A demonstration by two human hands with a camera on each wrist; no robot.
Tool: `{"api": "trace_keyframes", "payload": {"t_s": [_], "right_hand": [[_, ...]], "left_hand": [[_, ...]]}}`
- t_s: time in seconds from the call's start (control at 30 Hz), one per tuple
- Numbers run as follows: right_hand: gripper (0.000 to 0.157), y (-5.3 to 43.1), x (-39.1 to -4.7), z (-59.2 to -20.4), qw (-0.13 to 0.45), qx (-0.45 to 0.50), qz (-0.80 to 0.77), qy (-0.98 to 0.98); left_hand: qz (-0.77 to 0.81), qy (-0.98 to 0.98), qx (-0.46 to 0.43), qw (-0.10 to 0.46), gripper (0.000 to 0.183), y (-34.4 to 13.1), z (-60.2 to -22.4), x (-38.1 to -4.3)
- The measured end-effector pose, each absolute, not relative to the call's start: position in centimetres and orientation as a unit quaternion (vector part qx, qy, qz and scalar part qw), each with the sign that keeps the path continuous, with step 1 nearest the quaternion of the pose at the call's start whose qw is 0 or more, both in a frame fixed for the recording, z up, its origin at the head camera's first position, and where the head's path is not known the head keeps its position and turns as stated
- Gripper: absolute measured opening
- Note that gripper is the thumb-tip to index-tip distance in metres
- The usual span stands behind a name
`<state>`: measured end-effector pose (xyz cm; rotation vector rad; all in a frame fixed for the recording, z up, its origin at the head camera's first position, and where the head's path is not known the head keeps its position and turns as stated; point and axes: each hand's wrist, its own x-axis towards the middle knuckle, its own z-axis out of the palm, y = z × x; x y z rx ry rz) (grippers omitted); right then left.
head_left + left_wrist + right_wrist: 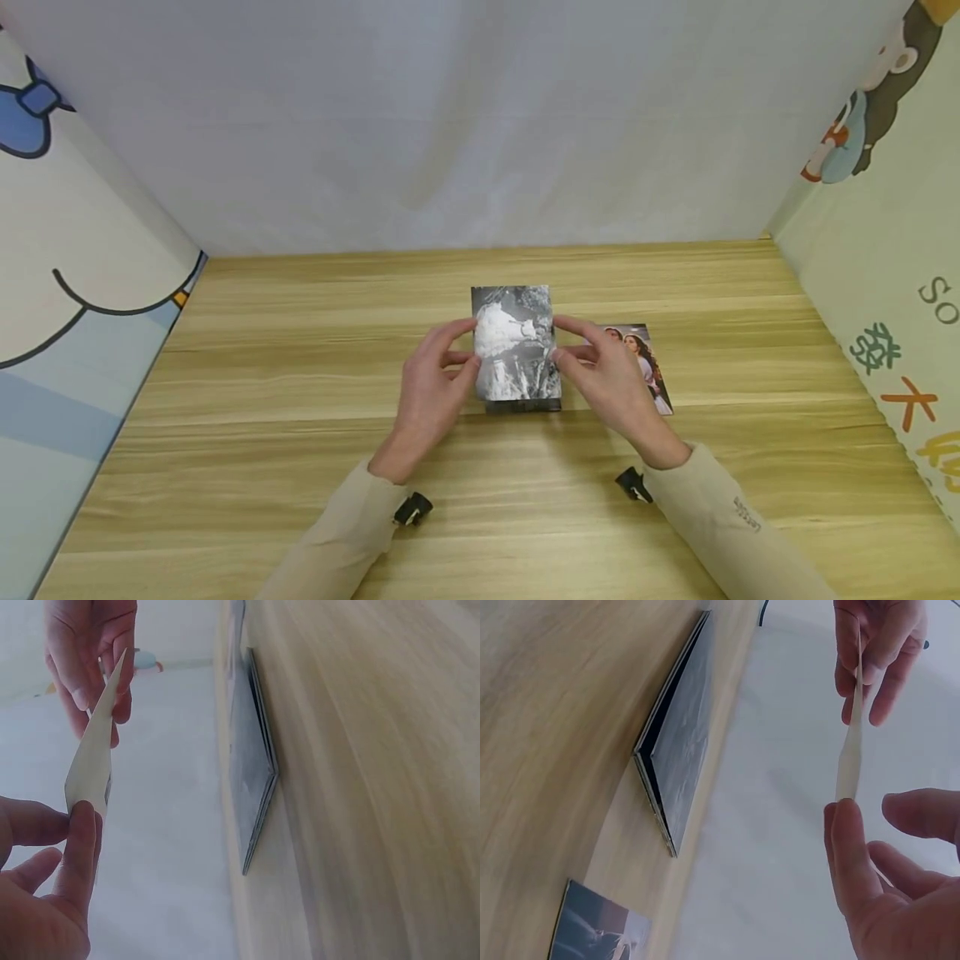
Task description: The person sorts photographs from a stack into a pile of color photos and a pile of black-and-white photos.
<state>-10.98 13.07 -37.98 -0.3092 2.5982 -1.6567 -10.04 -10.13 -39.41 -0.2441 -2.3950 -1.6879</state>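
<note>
Wooden desk (pixel 300 467) between cartoon-printed walls, left hand (pixel 427 396) and right hand (pixel 611 383) each with pinching grip on black-and-white photo (pixel 516 346) edges, raised above photo stack (pixel 525 406), colour photo (pixel 651 367) beneath right hand

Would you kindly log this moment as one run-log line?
left hand: pinches black-and-white photo | right hand: pinches same photo | photo stack: beneath on table | colour photo: right

You've got a wooden tabletop (pixel 300 375) with a colour photo (pixel 649 367) lying flat on it, looks like two people in it, though it's partly covered. A white sheet (pixel 465 125) hangs at the back, with cartoon-printed panels (pixel 67 275) on both sides.
</note>
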Motion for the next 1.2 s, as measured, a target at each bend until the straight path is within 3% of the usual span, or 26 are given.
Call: {"api": "trace_keyframes", "payload": {"t_s": [0.33, 0.77, 1.2], "right_hand": [[0.044, 12.0, -11.0, -37.3, -0.014, -0.084, -0.573, 0.815], [0.059, 10.3, -11.0, -36.7, -0.004, -0.086, -0.61, 0.788], [0.051, 8.5, -11.1, -36.9, 0.006, -0.089, -0.611, 0.787]], "left_hand": [[-0.606, -0.787, -0.066, 0.096, 0.05, -10.8, -38.5, -9.7], [-0.622, -0.776, -0.026, 0.1, 0.057, -12.4, -38.1, -9.2], [-0.618, -0.777, -0.016, 0.116, 0.047, -14.3, -38.2, -8.9]]}}
